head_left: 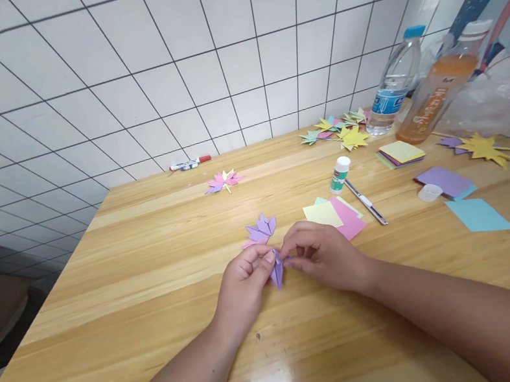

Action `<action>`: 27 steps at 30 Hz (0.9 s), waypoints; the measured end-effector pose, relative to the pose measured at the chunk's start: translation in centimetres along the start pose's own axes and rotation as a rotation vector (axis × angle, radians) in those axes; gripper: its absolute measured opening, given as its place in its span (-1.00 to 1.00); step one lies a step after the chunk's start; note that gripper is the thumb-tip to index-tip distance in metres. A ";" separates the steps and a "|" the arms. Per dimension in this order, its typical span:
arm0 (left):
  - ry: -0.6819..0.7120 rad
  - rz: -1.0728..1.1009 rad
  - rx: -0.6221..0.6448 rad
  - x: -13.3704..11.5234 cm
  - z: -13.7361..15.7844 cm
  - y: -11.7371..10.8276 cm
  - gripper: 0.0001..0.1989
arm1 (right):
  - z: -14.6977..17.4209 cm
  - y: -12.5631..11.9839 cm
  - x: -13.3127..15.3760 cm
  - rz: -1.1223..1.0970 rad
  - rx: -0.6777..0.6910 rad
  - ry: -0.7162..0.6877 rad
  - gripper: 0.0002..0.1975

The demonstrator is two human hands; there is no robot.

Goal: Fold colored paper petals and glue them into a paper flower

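A small folded piece of purple paper (278, 275) is held low over the table, its point toward me. My left hand (249, 276) pinches it from the left, thumb on top. From the right, my right hand (320, 252) has thumb and fingertips at its edge, fingers curled in. Just beyond the hands lies a purple folded paper leaf (261, 227), with a pink folded piece (255, 242) partly hidden behind my left hand. Loose yellow paper squares (322, 215) and a pink square (347, 217) lie beyond my right hand.
A glue stick (340, 175) stands upright beside a utility knife (366, 203). Paper stacks (401, 153), a water bottle (395, 87) and an orange drink bottle (444, 88) are at the right. Folded leaves (351, 137) and markers (189, 163) lie near the tiled wall.
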State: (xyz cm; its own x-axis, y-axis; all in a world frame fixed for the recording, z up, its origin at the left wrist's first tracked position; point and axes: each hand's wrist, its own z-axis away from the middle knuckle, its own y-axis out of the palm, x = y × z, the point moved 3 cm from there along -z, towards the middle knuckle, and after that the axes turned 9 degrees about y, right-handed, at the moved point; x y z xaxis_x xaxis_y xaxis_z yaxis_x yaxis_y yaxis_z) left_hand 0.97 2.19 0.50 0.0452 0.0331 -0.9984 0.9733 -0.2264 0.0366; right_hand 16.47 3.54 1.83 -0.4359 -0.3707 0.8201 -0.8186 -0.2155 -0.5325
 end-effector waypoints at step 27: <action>-0.024 0.095 0.019 0.4 -0.1 -0.2 -0.38 | -0.4 -0.1 -0.2 -0.222 0.133 0.077 -0.79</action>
State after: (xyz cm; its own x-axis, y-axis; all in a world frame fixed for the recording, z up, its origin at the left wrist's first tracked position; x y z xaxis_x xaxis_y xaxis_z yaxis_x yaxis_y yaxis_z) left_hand 0.81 2.38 0.12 0.1319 -0.0126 -0.9912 0.9604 -0.2459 0.1310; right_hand 16.44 3.95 1.81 -0.2826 -0.2329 0.9305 -0.8432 -0.4023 -0.3567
